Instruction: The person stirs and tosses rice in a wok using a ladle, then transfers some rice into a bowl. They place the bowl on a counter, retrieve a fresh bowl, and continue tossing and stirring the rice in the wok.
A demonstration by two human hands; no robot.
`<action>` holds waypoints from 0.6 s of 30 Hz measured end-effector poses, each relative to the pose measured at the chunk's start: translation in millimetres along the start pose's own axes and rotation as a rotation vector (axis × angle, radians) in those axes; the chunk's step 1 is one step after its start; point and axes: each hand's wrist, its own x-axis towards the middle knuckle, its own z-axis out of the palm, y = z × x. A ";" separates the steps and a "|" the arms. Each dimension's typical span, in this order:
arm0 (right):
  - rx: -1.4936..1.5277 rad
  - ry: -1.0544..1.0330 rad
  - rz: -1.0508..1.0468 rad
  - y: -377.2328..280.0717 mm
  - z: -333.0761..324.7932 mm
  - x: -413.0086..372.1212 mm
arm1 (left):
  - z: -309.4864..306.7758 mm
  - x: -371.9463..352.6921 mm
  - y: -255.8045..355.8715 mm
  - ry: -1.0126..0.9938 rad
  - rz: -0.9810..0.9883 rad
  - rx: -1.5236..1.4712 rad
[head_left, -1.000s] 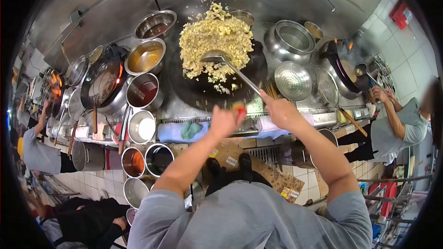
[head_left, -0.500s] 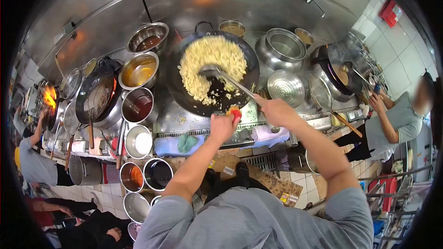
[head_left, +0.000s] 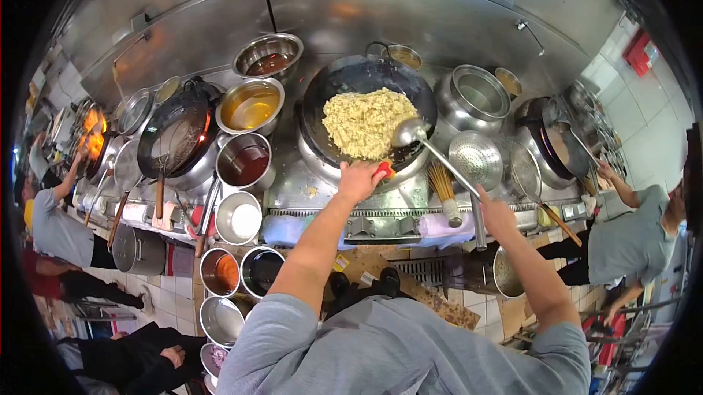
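A large black wok (head_left: 322, 87) stands on the range in front of me. Pale yellow chopped food, like fried rice or egg (head_left: 366, 123), lies heaped in its middle. My left hand (head_left: 359, 180) is closed at the wok's near edge, around a small red and yellow piece (head_left: 383, 169), perhaps a cloth; the grip itself is partly hidden. My right hand (head_left: 498, 218) is wrapped round the end of a long metal ladle (head_left: 447, 162). The ladle's rounded bowl rests at the right side of the heap, inside the wok.
A bamboo brush (head_left: 442, 184) and a perforated strainer (head_left: 475, 161) sit right of the wok, below a steel pot (head_left: 480, 93). Bowls of liquid (head_left: 251, 106) line the left. Another wok (head_left: 174, 135) and flames (head_left: 93, 131) are farther left. Co-workers stand at both sides.
The ladle has moved from the middle of the food to its right side, and my right hand has drawn back to the right. The food is now a compact heap. My view has shifted.
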 end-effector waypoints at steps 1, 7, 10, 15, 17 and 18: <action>0.055 -0.006 0.004 -13.6 11.0 26.0 | -2.0 -0.3 1.2 -0.009 -0.009 -0.029; 0.340 -0.008 -0.115 -146.2 47.5 54.4 | -3.1 -1.1 5.3 -0.036 -0.032 -0.049; 0.241 -0.048 -0.145 -88.2 22.5 37.7 | -10.1 1.0 9.9 -0.006 -0.031 -0.054; 0.047 0.168 -0.274 -43.2 24.6 100.3 | -13.3 -2.6 12.7 -0.061 -0.062 -0.031; 0.352 0.027 -0.063 -113.0 -4.0 102.2 | -15.6 -0.7 17.4 -0.054 -0.092 -0.036; 0.369 -0.057 -0.048 -130.9 10.5 105.0 | -12.1 -4.5 17.1 -0.039 -0.130 -0.029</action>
